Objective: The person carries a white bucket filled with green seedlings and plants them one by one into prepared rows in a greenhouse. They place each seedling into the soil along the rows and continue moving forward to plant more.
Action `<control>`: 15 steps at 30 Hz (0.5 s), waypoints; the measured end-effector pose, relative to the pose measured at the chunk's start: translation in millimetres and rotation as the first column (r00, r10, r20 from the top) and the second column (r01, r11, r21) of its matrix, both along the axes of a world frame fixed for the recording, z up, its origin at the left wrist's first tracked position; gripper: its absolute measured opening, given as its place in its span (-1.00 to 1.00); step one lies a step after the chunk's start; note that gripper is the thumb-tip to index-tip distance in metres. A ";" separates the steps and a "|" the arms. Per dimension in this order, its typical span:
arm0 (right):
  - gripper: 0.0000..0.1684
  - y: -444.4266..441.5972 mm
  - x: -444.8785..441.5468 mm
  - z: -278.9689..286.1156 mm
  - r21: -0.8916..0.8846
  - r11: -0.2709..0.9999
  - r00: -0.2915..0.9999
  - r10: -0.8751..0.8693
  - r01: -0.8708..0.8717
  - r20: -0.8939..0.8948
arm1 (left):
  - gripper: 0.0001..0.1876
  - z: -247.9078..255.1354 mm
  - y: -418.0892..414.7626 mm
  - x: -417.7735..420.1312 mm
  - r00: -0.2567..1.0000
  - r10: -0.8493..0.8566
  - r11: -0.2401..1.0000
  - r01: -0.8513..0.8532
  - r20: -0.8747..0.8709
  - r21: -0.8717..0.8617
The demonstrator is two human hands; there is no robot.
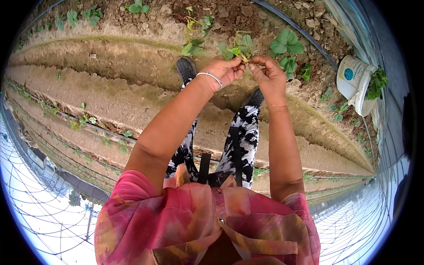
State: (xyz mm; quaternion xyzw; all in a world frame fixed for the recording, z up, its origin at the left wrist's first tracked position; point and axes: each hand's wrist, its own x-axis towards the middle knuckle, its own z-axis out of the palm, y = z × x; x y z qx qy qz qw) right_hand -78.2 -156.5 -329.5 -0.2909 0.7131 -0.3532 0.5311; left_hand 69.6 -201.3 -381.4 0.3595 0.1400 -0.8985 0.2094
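My left hand [228,69], with a bracelet at the wrist, pinches the base of a small leafy plant [244,46], which looks like a strawberry seedling. My right hand [268,71] meets it from the other side, its thumb and forefinger closed on the same pale stems. The two hands nearly touch above the edge of a soil bed [228,20]. Left of them, another seedling [192,48] with long yellowish stems lies on the bed. To the right grow strawberry plants [287,43] with broad green leaves. The roots between my fingers cannot be made out.
A white plastic bucket [351,78] holding green leaves lies tilted at the right, beside plastic sheeting [354,29]. A black irrigation hose [298,28] runs along the bed. My shoes [186,69] are in the furrow below. More planted ridges [99,89] stretch behind, under a greenhouse frame.
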 end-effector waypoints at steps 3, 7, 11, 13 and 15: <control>-0.77 0.4 2.7 0.3 0.063 0.998 0.994 0.034 -0.028 -0.099 | -0.81 1.1 1.5 2.2 0.983 -0.120 0.988 0.132 0.141 -0.077; -0.78 2.5 4.4 -9.7 0.166 0.984 0.997 -0.063 0.070 -0.048 | -0.79 -0.6 4.9 5.1 0.927 -0.244 0.935 0.302 0.284 -0.184; -0.73 4.7 8.2 -14.8 0.018 0.994 0.994 -0.105 0.105 -0.037 | -0.76 3.0 7.4 4.8 0.896 -0.283 0.915 0.359 0.341 -0.184; -0.69 2.6 14.1 -10.5 0.080 0.991 0.994 -0.104 0.106 -0.037 | -0.74 4.3 8.8 5.8 0.915 -0.250 0.930 0.318 0.317 -0.184; -0.65 1.3 17.1 -8.0 0.183 0.959 0.970 -0.234 0.217 0.073 | -0.73 2.9 9.9 7.5 0.885 -0.278 0.909 0.368 0.373 -0.195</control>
